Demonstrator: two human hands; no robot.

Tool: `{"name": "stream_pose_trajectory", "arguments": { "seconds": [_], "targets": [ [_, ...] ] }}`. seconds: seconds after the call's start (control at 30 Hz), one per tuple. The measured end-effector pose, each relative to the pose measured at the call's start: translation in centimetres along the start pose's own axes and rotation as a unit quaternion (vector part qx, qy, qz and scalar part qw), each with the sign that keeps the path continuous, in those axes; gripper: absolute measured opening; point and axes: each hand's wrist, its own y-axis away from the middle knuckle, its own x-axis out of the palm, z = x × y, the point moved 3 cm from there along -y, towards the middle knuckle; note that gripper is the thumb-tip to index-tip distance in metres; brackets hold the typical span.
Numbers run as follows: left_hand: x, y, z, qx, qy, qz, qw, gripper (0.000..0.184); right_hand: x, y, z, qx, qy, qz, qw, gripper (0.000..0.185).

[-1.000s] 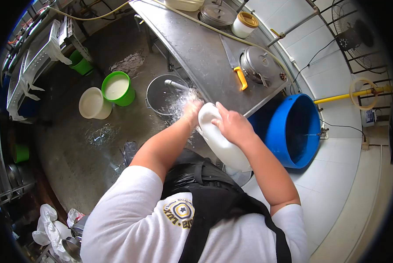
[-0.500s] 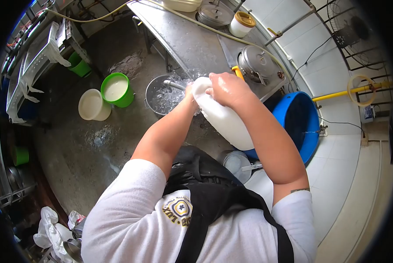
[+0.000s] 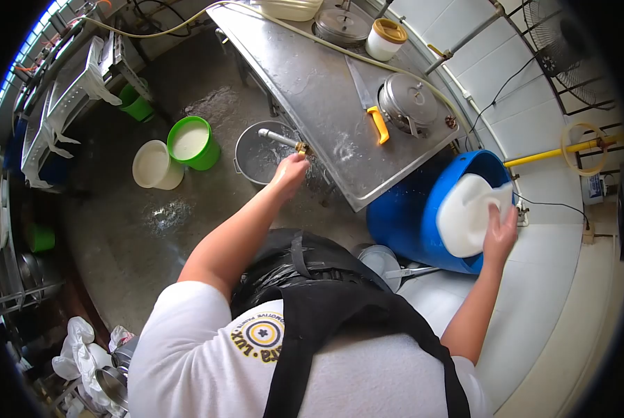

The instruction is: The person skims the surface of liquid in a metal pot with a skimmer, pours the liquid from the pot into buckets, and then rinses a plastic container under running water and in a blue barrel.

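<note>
Right grip (image 3: 501, 235) around a smooth, rounded white jug (image 3: 464, 217), left grip (image 3: 291, 173) closed on a brassy tap (image 3: 301, 148)

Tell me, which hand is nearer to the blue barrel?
Right. The right hand holds a white container at the mouth of the blue barrel; the left hand is farther off, at the tap.

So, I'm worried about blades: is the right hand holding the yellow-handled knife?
No, the right hand holds a white container, and the knife lies on the metal table.
</note>
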Motion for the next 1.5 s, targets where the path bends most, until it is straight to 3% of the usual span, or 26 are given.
{"name": "stream_pose_trajectory", "arguments": {
  "seconds": [0.07, 0.13, 0.2, 0.23, 0.27, 0.3, 0.33, 0.4, 0.47, 0.6, 0.67, 0.83, 0.9, 0.97, 1.03, 1.07, 1.1, 1.13, 1.17, 1.23, 1.3, 1.4, 1.5],
  "targets": [
    [-1.1, 1.9, 0.4, 0.065, -0.175, 0.022, 0.982, 0.037, -0.6, -0.8, -6.7, 0.004, 0.038, -0.02, 0.999, 0.044],
    [-1.4, 6.2, -0.7, 0.052, -0.235, -0.004, 0.971, 0.038, 1.4, -0.8, -15.2, 0.065, 0.249, 0.11, 0.96, 0.041],
    [-2.3, 8.3, 0.3, 0.056, -0.357, -0.043, 0.931, 0.042, 4.5, 0.2, -23.3, 0.157, 0.332, 0.237, 0.899, 0.04],
    [-2.3, 9.8, 0.3, 0.06, -0.418, -0.063, 0.904, 0.043, 6.2, 1.2, -27.6, 0.196, 0.353, 0.29, 0.868, 0.042],
    [-2.4, 11.3, 0.1, 0.062, -0.477, -0.083, 0.873, 0.045, 8.9, 2.5, -34.3, 0.154, 0.393, 0.334, 0.843, 0.044],
    [-2.6, 12.5, 0.6, 0.06, -0.482, -0.091, 0.869, 0.045, 9.6, 3.1, -34.3, 0.211, 0.361, 0.398, 0.816, 0.043],
    [-3.0, 13.8, 1.2, 0.065, -0.525, -0.111, 0.841, 0.046, 15.5, 5.4, -46.6, 0.155, 0.312, 0.412, 0.842, 0.044],
    [-3.2, 16.4, 1.5, 0.065, -0.57, -0.142, 0.806, 0.047, 16.7, 6.0, -44.7, 0.163, 0.33, 0.424, 0.827, 0.054],
    [-3.1, 19.4, 1.4, -0.039, -0.471, -0.154, 0.868, 0.048, 18.0, 5.3, -42.9, 0.174, 0.352, 0.456, 0.799, 0.056],
    [-1.9, 26.1, 2.1, -0.101, -0.416, -0.216, 0.877, 0.05, 26.4, 4.1, -49.1, 0.114, 0.355, 0.51, 0.775, 0.052],
    [-3.4, 28.9, 5.2, -0.058, -0.442, -0.25, 0.86, 0.05, 31.1, 3.9, -52.1, 0.054, 0.358, 0.533, 0.765, 0.051],
    [-2.3, 36.3, 9.8, -0.124, -0.403, -0.3, 0.855, 0.047, 41.3, 4.3, -57.9, -0.187, 0.361, 0.558, 0.723, 0.048],
    [-1.9, 38.3, 11.4, -0.145, -0.395, -0.294, 0.858, 0.046, 42.6, 4.4, -57.7, -0.236, 0.34, 0.541, 0.732, 0.048],
    [-1.9, 39.0, 12.4, -0.149, -0.398, -0.289, 0.858, 0.045, 42.5, 3.4, -57.4, -0.199, 0.299, 0.516, 0.778, 0.047],
    [-1.7, 38.9, 12.7, -0.142, -0.41, -0.286, 0.855, 0.046, 40.3, 3.0, -55.6, -0.098, 0.203, 0.459, 0.859, 0.047],
    [-1.5, 38.6, 12.4, -0.14, -0.4, -0.281, 0.861, 0.046, 39.0, 2.8, -54.7, -0.103, 0.205, 0.458, 0.859, 0.047],
    [-1.1, 38.1, 11.5, -0.139, -0.396, -0.283, 0.862, 0.046, 37.0, 2.3, -53.7, 0.061, 0.046, 0.39, 0.918, 0.041],
    [-0.6, 37.8, 10.4, -0.133, -0.388, -0.276, 0.869, 0.045, 34.5, 2.3, -52.9, 0.221, -0.117, 0.301, 0.92, 0.037],
    [-0.1, 37.5, 9.9, -0.127, -0.38, -0.269, 0.876, 0.045, 31.8, 2.4, -50.7, 0.218, -0.115, 0.3, 0.921, 0.037],
    [-0.3, 36.6, 10.1, -0.099, -0.381, -0.274, 0.877, 0.043, 26.0, 1.6, -45.6, 0.345, -0.247, 0.151, 0.893, 0.037],
    [-0.5, 35.8, 10.4, -0.071, -0.374, -0.262, 0.887, 0.043, 20.5, 0.9, -41.3, 0.316, -0.395, 0.095, 0.858, 0.036],
    [-1.1, 34.6, 11.1, -0.058, -0.362, -0.256, 0.894, 0.044, 11.5, -1.1, -34.1, 0.143, -0.269, 0.1, 0.947, 0.033],
    [-2.7, 33.1, 12.5, -0.067, -0.322, -0.237, 0.914, 0.044, 4.5, -2.4, -26.9, 0.027, -0.195, 0.113, 0.974, 0.041]
  ]
}}
